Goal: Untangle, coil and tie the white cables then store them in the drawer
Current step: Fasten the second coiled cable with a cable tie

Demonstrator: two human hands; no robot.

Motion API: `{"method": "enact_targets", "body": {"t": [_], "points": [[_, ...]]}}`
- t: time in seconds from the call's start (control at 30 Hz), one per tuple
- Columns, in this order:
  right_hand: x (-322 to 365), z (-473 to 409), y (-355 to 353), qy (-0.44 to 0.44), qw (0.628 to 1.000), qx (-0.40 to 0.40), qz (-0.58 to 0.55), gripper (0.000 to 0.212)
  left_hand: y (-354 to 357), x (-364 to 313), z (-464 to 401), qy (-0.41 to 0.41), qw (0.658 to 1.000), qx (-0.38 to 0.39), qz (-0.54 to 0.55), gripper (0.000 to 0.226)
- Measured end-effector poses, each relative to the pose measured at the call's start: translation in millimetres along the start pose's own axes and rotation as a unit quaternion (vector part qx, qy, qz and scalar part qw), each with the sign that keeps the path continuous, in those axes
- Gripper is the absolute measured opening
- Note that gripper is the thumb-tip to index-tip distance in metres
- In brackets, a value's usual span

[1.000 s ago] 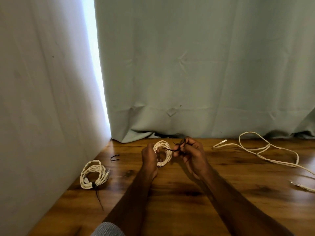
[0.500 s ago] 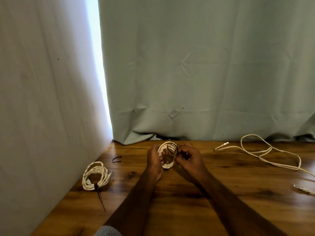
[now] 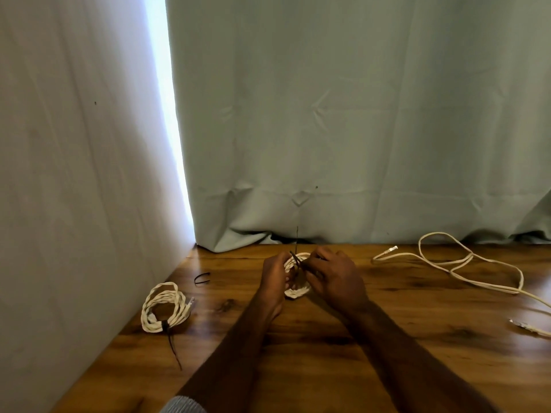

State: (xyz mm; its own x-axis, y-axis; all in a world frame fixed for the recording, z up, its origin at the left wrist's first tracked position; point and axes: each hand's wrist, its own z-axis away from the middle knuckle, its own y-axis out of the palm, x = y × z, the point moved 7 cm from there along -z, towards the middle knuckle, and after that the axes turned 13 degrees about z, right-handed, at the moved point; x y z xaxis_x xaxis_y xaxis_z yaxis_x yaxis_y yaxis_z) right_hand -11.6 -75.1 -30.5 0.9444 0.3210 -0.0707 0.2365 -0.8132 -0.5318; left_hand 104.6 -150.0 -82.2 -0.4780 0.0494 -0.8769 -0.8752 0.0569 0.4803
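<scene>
On the wooden table a loose cable sprawls to my right and a tied coil lies to my left. My left hand grips the small coil at the middle, while my right hand pinches the black tie on it.

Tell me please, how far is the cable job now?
Done: one coiled cable lies tied at the left. In hand: both hands, left hand and right hand, hold a second coil and a black tie. Left: the loose cable on the right. No drawer is in view.
</scene>
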Motion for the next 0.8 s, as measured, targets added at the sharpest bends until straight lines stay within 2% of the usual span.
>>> {"method": "enact_targets", "body": {"t": [0.13,0.27,0.33,0.43,0.53,0.63,0.7,0.8], "points": [[0,1,1,0.039,0.999,-0.003,-0.004,0.01,3,-4,2,0.038,0.999,0.022,-0.012,0.026],[-10,4,6,0.121,0.981,0.017,-0.151,0.012,5,0,0,0.055,0.997,0.044,-0.041,0.032],[-19,6,7,0.192,0.943,0.008,-0.271,0.013,4,-1,-1,0.059,0.997,0.039,-0.044,0.028],[-36,12,21,0.332,0.853,0.008,-0.402,0.007,5,0,-4,0.065,0.995,0.048,-0.057,0.029],[-38,13,37,0.381,0.796,0.057,-0.466,0.016,11,3,-3,0.063,0.993,0.079,-0.062,0.038],[-33,11,44,0.398,0.772,0.102,-0.486,0.018,17,5,0,0.066,0.989,0.114,-0.07,0.038],[-37,12,46,0.423,0.762,0.106,-0.479,0.015,19,7,1,0.065,0.987,0.124,-0.081,0.04],[-61,15,39,0.485,0.759,0.022,-0.434,0.009,24,10,3,0.065,0.983,0.141,-0.1,0.042]]}}
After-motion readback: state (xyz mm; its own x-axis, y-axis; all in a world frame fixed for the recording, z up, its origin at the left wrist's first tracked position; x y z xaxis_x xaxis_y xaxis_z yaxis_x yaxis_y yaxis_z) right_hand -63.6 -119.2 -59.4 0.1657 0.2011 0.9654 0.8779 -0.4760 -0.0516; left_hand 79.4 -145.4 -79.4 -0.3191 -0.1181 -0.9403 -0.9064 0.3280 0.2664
